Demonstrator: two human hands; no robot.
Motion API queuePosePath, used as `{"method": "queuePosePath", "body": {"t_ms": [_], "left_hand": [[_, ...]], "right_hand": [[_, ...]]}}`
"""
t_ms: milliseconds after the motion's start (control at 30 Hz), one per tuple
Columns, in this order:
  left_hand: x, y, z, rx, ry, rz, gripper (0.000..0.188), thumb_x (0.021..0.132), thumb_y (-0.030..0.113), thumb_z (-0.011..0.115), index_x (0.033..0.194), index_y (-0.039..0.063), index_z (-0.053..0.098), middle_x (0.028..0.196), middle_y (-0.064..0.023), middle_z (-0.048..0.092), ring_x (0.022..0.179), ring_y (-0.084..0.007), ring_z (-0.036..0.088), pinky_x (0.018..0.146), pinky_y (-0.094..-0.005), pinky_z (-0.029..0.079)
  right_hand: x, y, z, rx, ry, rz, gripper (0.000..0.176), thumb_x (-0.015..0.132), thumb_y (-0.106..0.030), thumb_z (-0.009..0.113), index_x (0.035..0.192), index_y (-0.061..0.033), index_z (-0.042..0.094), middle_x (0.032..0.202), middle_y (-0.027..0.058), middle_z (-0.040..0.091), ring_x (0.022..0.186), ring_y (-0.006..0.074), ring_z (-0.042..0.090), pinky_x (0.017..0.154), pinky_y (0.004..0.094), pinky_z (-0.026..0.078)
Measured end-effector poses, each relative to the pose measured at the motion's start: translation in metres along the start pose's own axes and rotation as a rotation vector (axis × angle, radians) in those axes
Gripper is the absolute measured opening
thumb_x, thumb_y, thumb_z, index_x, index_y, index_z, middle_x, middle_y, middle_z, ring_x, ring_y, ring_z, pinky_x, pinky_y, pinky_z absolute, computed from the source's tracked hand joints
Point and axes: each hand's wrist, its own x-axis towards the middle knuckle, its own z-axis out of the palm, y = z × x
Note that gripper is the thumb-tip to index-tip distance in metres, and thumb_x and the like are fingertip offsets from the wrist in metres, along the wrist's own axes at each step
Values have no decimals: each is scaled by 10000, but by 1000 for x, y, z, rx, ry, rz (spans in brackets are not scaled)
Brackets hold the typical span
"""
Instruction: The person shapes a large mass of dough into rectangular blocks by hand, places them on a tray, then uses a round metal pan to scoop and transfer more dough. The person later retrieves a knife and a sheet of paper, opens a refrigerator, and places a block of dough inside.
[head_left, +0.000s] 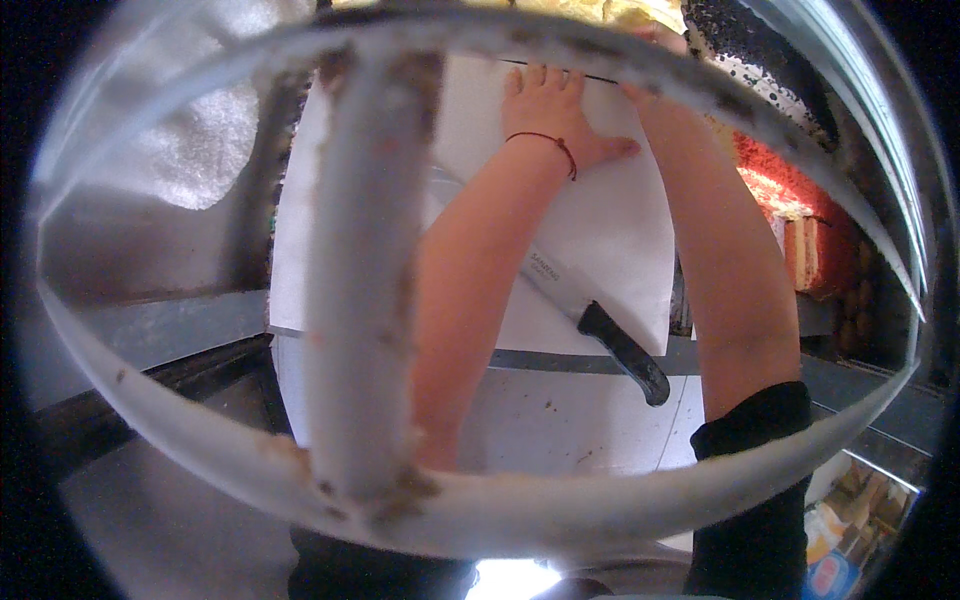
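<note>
My left hand (544, 105) lies flat, palm down, on a white paper sheet (600, 225), thumb spread from the fingers. A thin dark reddish cord circles its wrist. My right hand (660, 37) is at the sheet's far right edge, close to yellow sponge cake (649, 11). A blurred white band covers much of that hand, so its grip cannot be made out. On the sheet, under my left forearm in the view, lies a Sanneng knife with a black handle (626, 356). Its handle points toward me and reaches past the sheet's near edge.
A blurred whitish frame (367, 262) with a thick upright bar crosses the view close to the camera. Red layered cake (814, 255) stands at the right. A white fluffy-looking mass (202, 142) is at the left. Packaged items (832, 574) show low at the right.
</note>
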Motion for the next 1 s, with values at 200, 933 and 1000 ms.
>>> {"method": "queuePosePath", "body": {"t_ms": [200,933,1000], "left_hand": [[13,-5,-7,-138,-176,-10,881,636,727,522,1196,48,551,1266,-120,516,1267,-292,357,1074,-408,195],[86,-42,13,-941,261,-487,606,564,127,693,1112,-42,498,1153,-179,418,1063,-284,458,897,-352,403],[86,-44,10,-985,241,-456,671,541,132,697,1152,-49,483,1224,-199,366,1091,-310,443,916,-356,403]], "right_hand": [[-8,17,5,50,38,-36,419,695,-36,446,1097,-32,327,1011,196,407,861,400,503,734,557,468],[-12,25,0,198,-200,-111,696,716,57,396,1306,-117,72,1237,258,303,1156,503,376,959,611,372],[-13,27,2,160,-165,-174,781,702,85,395,1290,-248,4,1236,260,283,1132,504,394,947,618,380]]}}
